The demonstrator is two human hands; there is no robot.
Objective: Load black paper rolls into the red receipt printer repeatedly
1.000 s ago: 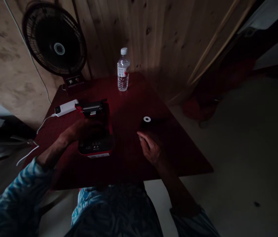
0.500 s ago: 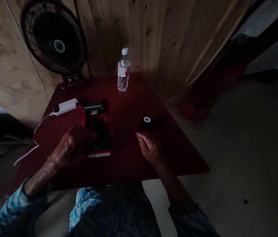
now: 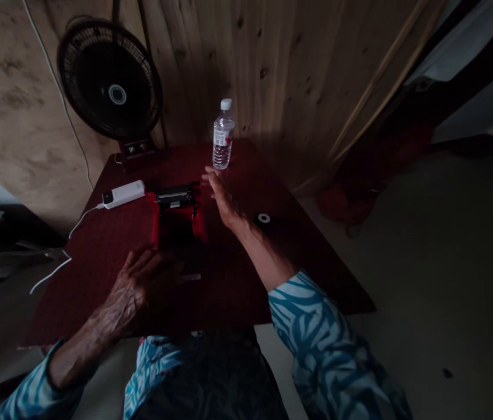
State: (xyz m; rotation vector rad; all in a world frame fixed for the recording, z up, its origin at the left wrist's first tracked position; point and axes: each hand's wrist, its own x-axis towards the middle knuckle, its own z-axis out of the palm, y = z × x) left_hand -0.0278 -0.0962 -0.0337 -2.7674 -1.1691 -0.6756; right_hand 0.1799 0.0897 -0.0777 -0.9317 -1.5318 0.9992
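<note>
Opening the right grip [image 3: 224,197] wide above the dark red desk [image 3: 97,274], fingers [image 3: 211,181] stretching out flat and holding nothing, just short of a black metal mechanism [image 3: 175,197] and an upright water bottle [image 3: 222,137]. Resting the left grip [image 3: 145,280] half curled over the near end of a red-and-black device [image 3: 198,224], apparently steadying it in place, with shadow hiding whether any real hold is being taken. Keeping that device at the middle of the desk, within easy reach of both arms. Leaving a small dark roll [image 3: 264,218] with a white core lying off to the right, under the reach of the forearm. Trailing a white cable [image 3: 82,223] off the desk from a white power bank [image 3: 123,193], probably keeping it clear of the device. Standing a black desk fan [image 3: 110,79] back against the wooden wall.
</note>
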